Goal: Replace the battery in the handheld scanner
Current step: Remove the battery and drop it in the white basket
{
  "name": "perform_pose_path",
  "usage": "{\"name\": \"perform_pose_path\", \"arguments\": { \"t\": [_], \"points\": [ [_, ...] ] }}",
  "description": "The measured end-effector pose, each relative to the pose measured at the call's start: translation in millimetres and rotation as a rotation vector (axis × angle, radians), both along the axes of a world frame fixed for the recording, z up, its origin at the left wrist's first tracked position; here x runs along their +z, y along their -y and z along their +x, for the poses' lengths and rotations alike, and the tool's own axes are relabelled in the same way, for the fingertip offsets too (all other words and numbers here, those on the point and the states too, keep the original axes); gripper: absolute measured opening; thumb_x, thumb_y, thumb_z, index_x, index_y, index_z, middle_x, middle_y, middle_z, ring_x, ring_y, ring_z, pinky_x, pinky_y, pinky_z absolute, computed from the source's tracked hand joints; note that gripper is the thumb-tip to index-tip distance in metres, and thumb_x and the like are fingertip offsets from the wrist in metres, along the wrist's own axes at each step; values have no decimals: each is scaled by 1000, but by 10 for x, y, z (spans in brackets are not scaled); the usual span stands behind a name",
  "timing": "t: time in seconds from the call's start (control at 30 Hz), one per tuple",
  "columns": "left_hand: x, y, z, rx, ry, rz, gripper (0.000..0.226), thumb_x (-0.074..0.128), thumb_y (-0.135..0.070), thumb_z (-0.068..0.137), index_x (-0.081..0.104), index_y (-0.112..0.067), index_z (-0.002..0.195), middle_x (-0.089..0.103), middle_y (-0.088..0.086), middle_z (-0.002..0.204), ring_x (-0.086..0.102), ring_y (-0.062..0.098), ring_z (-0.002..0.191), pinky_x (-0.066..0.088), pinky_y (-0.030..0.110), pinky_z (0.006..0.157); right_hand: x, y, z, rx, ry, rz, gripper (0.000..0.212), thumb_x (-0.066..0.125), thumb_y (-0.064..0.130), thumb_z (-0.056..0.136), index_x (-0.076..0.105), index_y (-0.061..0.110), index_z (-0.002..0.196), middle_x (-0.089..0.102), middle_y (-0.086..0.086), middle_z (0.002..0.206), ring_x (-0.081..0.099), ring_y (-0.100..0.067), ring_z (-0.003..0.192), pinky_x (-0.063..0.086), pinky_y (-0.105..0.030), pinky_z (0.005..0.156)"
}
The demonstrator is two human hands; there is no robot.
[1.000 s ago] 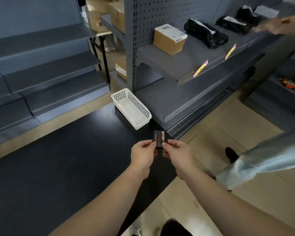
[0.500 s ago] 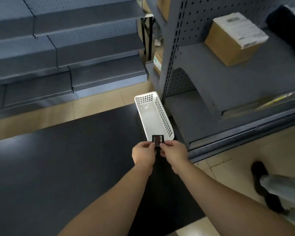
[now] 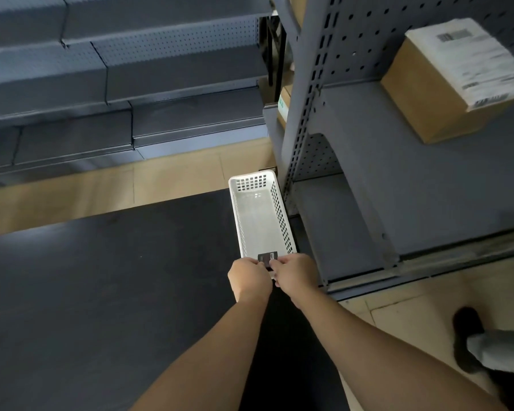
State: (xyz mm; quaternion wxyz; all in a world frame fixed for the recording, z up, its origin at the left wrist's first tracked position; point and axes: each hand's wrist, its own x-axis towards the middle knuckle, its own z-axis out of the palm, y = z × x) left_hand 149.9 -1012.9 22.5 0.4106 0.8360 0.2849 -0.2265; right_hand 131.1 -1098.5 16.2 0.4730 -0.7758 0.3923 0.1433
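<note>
Head view, hold: the left hand and the right hand meet at the near end of the white perforated plastic basket; the fingertips of both pinch a small flat black battery with a pale label by its side edges.
Battery place: it stands just above the basket's near rim, partly hidden by the fingers; whether it touches the rim I cannot tell.
Scanner: no handheld scanner is in view, so my guess is that this cell is either being put aside or being fetched.
Risk, slip: the grip is on thin edges only; if one hand lets go early, the battery may tip and fall.
Risk, miss: the basket sits at the right edge of the black mat, so a drop short of the rim could send the battery off the mat to the floor.
Risk, mix-up: the label is too small to read, so a spent cell and a fresh one could be confused.
Surface: a wide matte black mat, bare except for the basket.
Room: grey metal shelving to the right, with a brown cardboard box bearing a white printed sheet far right; more grey shelves far left; tan floor between.
Near right: another person's dark shoe and pale trouser leg.
</note>
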Motion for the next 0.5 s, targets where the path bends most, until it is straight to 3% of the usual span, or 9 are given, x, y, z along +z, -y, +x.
{"name": "perform_pose_path", "arguments": {
  "t": [0.07,0.17,0.23,0.33,0.37,0.43,0.5],
  "points": [
    [4,28,7,-16,-5,3,15,58,-8,93,71,-10,85,65,0,72,63,15,64,55,29,62,-7,-10,23,37,-28,-29,20,69,18,86,72,7,70,73,-8,70,72,-27,69,62,-41,67],
    [25,71,-10,4,-26,-20,27,57,-5,91,60,-15,67,60,0,65,57,12,56,57,31,60,-16,-12,37,75,-56,-78,15,70,18,86,75,11,73,73,-5,70,67,-18,62,54,-27,54],
    [48,86,-16,7,-47,-56,21,56,-4,90,64,-9,72,63,4,68,58,15,57,57,31,59,-7,4,39,88,-59,-89,16,70,19,86,73,9,73,71,-6,69,65,-18,61,52,-26,51],
    [93,75,-34,-22,-29,-88,17,54,-5,90,71,-2,89,69,8,78,59,17,62,51,28,55,36,25,20,63,-27,-10,19,68,14,86,71,-4,90,73,-17,87,71,-31,79,61,-49,72],
    [115,66,-49,-27,-20,-92,17,53,-7,91,71,-5,93,71,8,84,62,17,66,52,27,56,59,30,10,68,-17,10,19,68,14,86,71,-4,92,73,-16,89,70,-32,81,60,-50,74],
    [197,24,-62,-70,0,-94,16,53,-10,93,69,-11,97,70,6,91,65,15,73,54,27,58,139,41,-9,123,-9,16,14,66,16,87,72,3,84,71,-11,79,68,-25,73,60,-40,68],
    [334,-40,-47,-188,36,-79,17,52,-9,93,68,-11,98,70,7,95,65,17,77,56,29,64,255,42,-2,239,-11,-30,22,63,17,86,64,6,67,61,-9,63,56,-19,60,43,-28,55]
  ]
}}
